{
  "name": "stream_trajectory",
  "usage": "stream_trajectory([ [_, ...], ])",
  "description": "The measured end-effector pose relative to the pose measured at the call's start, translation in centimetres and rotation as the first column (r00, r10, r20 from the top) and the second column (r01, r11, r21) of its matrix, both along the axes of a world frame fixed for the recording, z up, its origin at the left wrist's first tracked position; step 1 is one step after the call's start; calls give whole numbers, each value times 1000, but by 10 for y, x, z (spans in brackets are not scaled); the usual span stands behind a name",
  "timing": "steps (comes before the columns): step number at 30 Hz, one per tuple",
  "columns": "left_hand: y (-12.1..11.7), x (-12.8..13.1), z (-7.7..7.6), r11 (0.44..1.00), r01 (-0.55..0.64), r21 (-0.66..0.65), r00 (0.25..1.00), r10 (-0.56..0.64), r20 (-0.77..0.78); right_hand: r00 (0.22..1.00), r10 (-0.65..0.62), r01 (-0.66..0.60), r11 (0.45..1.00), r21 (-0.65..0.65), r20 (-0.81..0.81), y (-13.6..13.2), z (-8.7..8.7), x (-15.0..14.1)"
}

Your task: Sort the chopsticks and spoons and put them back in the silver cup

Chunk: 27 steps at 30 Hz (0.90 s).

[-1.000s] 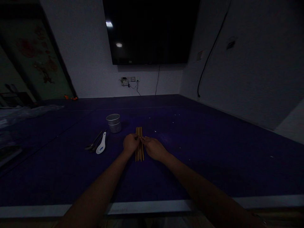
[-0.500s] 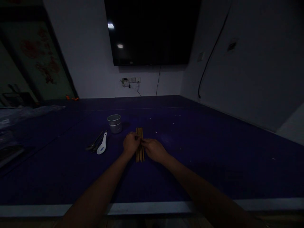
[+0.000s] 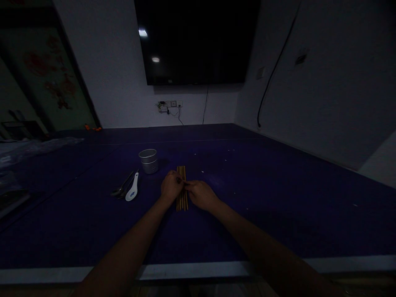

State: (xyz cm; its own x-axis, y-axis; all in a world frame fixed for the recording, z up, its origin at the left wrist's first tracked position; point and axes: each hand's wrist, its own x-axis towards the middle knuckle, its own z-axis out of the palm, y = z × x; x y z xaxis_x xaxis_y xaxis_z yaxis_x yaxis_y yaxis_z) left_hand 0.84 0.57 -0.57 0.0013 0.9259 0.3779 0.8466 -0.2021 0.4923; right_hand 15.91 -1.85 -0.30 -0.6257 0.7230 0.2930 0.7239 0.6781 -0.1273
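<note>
Several slim wooden chopsticks (image 3: 182, 202) lie side by side in a flat bundle on the dark blue table surface, pointing away from me. My left hand (image 3: 171, 185) rests on them from the left, its fingers curled over the middle. From the other side my right hand (image 3: 201, 194) meets it, thumb and fingertips closed at the bundle's right edge. The two hands' fingertips touch or nearly touch. In the dim light, the exact grip is hard to see, and the hands cover the middle of the chopsticks.
A metal cup (image 3: 149, 161) stands left of the bundle. Nearer me lie a white ceramic spoon (image 3: 132, 189) and some metal spoons (image 3: 119, 191). Small white scraps dot the tabletop (image 3: 278, 198). Clear plastic wrap (image 3: 46, 145) lies at far left. A television (image 3: 198, 45) hangs on the wall.
The fingers of my left hand have shifted slightly over the chopsticks. My right hand stays in place, and the bundle has hardly moved.
</note>
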Motion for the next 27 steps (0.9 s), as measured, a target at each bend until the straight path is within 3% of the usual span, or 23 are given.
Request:
stream_trajectory([
  [15, -1, 0, 0, 998, -11, -55, 997, 7, -82, 999, -17, 17, 1000, 4, 38, 0, 1, 0],
  [27, -3, 1, 1, 995, -48, -84, 997, 43, -58, 1000, -18, 18, 1000, -10, 10, -2, 1, 1],
])
